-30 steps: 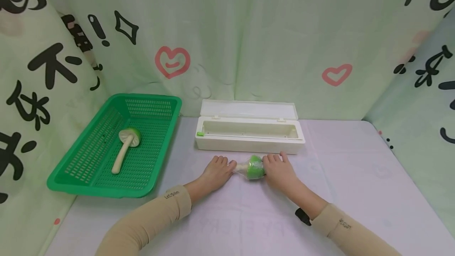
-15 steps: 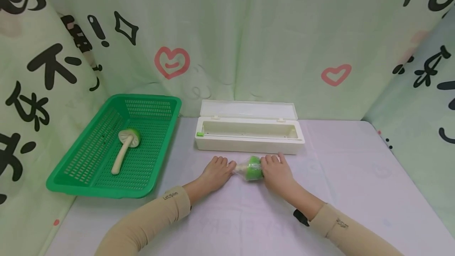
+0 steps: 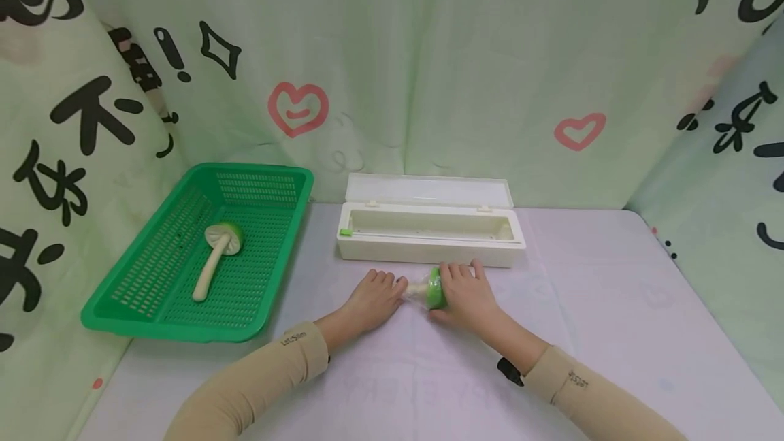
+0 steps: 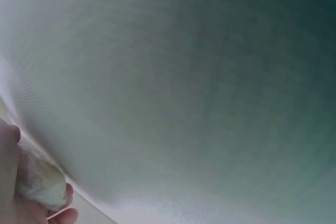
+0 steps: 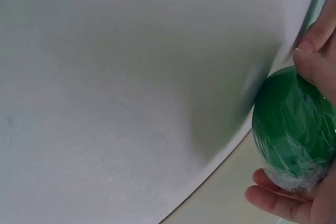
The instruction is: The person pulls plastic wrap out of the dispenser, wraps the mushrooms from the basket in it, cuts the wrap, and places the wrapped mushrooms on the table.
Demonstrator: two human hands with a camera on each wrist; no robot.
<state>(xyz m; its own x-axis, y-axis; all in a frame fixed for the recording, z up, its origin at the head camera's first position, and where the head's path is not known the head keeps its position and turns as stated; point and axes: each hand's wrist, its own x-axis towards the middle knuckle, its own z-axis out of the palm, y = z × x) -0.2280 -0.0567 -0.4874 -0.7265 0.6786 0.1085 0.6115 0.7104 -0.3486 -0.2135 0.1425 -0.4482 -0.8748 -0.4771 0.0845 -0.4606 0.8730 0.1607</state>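
Between the two hands lies a toy mushroom [image 3: 435, 291], its green cap to the right and pale stem to the left, wrapped in clear cling film. My left hand [image 3: 375, 297] grips the stem end. In the left wrist view the film-covered stem [image 4: 43, 182] shows between thumb and fingers. My right hand [image 3: 468, 297] holds the cap from the right and hides part of it. Wrinkled film covers the green cap [image 5: 294, 124] in the right wrist view, with thumb and fingers on either side of it.
A long white cling film box [image 3: 429, 251] with its lid raised stands just behind the hands. On the left is a green plastic basket [image 3: 263, 305] holding another green-capped mushroom [image 3: 223, 240]. A printed curtain [image 3: 490, 73] encloses the table's back and sides.
My right hand has moved slightly left and further over the cap, covering more of it. The left hand stays on the stem.
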